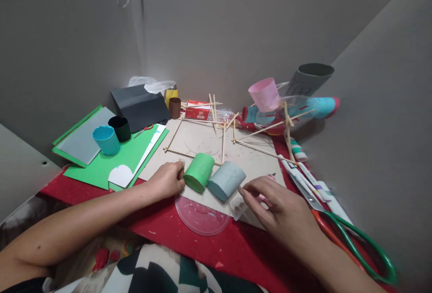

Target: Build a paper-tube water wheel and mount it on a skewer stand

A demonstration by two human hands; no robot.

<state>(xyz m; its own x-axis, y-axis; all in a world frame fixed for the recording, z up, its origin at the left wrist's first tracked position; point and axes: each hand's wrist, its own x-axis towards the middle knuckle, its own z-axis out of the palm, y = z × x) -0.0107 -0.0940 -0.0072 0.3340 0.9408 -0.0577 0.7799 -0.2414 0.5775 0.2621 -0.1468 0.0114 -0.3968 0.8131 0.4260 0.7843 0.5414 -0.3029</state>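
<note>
A green paper tube (200, 171) and a light grey-blue paper tube (227, 179) lie on their sides, touching, at the near part of the board. My left hand (168, 178) is closed in a loose fist at the green tube's left end; whether it holds anything is hidden. To the right, my right hand (276, 200) has its thumb and forefinger stretched out, with the fingertips close by the grey-blue tube; touching or apart, I cannot tell. A pink item (264, 200) shows partly beneath that hand.
A clear plastic lid (202, 216) overlaps the near edge of the beige board (158, 149). Stick frames (194, 154) lie behind the tubes. Large scissors (337, 225) rest at right. Blue (107, 141) and black (120, 127) tubes stand on green sheets (101, 167) at left.
</note>
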